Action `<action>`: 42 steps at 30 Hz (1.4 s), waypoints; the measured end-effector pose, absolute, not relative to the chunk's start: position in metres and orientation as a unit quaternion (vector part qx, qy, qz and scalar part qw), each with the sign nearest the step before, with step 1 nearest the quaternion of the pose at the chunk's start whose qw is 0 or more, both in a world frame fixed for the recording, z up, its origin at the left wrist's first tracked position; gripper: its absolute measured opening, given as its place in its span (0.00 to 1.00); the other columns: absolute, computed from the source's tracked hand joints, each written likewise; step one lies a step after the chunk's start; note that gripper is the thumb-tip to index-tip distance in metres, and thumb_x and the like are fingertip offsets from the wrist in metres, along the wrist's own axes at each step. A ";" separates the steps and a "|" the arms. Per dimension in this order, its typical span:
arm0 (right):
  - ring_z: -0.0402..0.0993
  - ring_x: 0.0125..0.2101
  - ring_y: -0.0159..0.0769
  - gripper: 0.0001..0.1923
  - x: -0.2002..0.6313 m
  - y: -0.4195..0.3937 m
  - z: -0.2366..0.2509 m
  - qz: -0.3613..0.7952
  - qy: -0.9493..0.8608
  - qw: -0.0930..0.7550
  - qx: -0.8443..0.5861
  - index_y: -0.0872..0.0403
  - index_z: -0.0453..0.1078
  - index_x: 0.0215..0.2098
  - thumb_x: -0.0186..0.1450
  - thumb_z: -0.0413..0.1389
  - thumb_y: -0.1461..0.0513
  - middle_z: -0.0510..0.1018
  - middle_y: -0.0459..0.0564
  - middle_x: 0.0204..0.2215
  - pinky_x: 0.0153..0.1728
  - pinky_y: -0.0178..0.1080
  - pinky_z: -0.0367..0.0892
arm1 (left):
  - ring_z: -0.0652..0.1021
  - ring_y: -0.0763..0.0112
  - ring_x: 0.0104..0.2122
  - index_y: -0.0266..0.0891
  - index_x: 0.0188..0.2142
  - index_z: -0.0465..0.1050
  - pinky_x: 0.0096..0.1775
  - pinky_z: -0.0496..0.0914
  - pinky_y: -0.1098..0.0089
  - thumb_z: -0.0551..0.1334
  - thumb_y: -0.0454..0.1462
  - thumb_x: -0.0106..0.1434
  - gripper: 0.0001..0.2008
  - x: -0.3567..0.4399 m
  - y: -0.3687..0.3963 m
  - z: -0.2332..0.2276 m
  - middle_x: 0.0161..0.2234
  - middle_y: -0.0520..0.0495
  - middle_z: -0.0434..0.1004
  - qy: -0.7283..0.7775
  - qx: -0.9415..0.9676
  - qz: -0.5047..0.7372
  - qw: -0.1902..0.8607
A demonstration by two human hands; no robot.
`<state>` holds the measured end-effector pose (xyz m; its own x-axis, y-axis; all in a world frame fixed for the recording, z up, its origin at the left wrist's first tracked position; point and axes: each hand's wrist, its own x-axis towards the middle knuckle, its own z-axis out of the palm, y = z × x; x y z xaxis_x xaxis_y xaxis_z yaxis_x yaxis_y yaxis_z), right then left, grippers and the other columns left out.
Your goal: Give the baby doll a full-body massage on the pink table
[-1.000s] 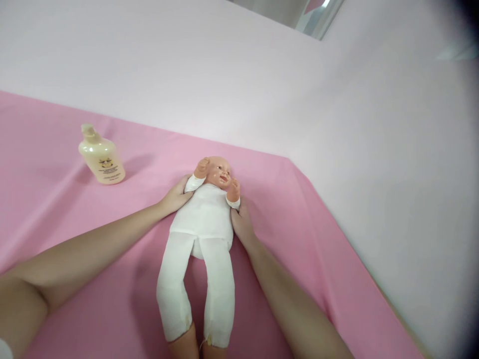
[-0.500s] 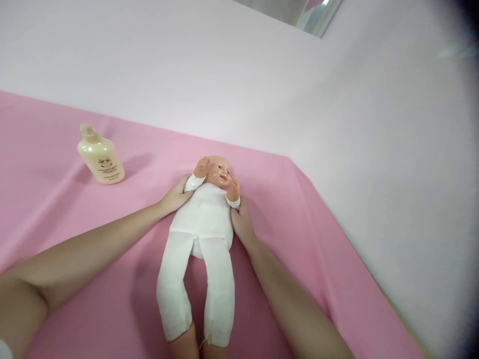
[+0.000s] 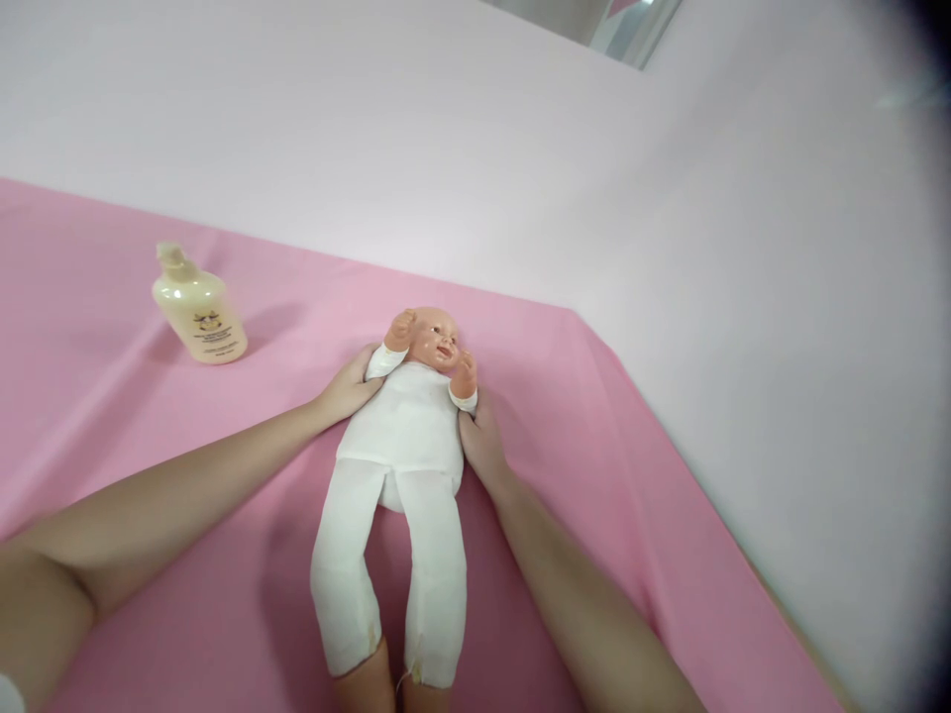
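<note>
I have both hands on a baby doll (image 3: 405, 426) that lies on its back between them, on a pink cloth (image 3: 594, 465). My left hand (image 3: 348, 388) presses flat against the doll's side at the shoulder, just under its raised arm; the fingers run along the white body and partly behind it, so I cannot tell how far they curl. My right hand (image 3: 481, 441) sits against the opposite side of the torso, thumb up along the white sleeve cuff, the rest of the fingers tucked beneath the doll and hidden. So both hands cup the torso from either side rather than clench it.

The doll wears a white one-piece suit. Its head lies just beyond my hands, both small fists lifted beside the face. The legs stretch back from my hands toward me, between my forearms, slightly apart, with bare feet cut off by the lower edge of the view.

Well to the left of my left hand, and farther out, a cream-coloured bottle (image 3: 199, 309) stands on the cloth, apart from the doll. It has a pump or flip top and a dark printed emblem with lines of small text below; I cannot read the writing or the brand.

Beyond my hands the cloth ends at a pale wall (image 3: 446, 149).
</note>
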<state>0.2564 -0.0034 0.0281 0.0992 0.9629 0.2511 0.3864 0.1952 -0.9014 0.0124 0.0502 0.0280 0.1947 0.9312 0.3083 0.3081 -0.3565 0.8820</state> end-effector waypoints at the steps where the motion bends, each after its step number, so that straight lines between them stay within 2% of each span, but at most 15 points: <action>1: 0.72 0.53 0.45 0.20 0.256 -0.004 0.028 0.296 -0.603 0.486 -0.559 0.49 0.68 0.52 0.62 0.50 0.63 0.75 0.53 0.52 0.59 0.54 0.66 | 0.74 0.54 0.57 0.39 0.60 0.63 0.59 0.68 0.54 0.60 0.39 0.61 0.27 0.012 0.050 0.028 0.58 0.41 0.74 0.448 0.691 0.449 0.347; 42: 0.72 0.53 0.45 0.21 0.256 -0.004 0.030 0.304 -0.602 0.477 -0.564 0.49 0.68 0.53 0.62 0.50 0.63 0.76 0.53 0.52 0.57 0.54 0.67 | 0.75 0.54 0.56 0.40 0.59 0.63 0.59 0.68 0.54 0.59 0.39 0.61 0.26 0.012 0.049 0.031 0.58 0.42 0.75 0.451 0.693 0.445 0.343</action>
<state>0.2564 -0.0045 0.0305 0.0910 0.9684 0.2323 0.3889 0.1802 -0.9035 0.0125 0.0486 0.0306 0.1958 0.9311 0.3076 0.3200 -0.3572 0.8775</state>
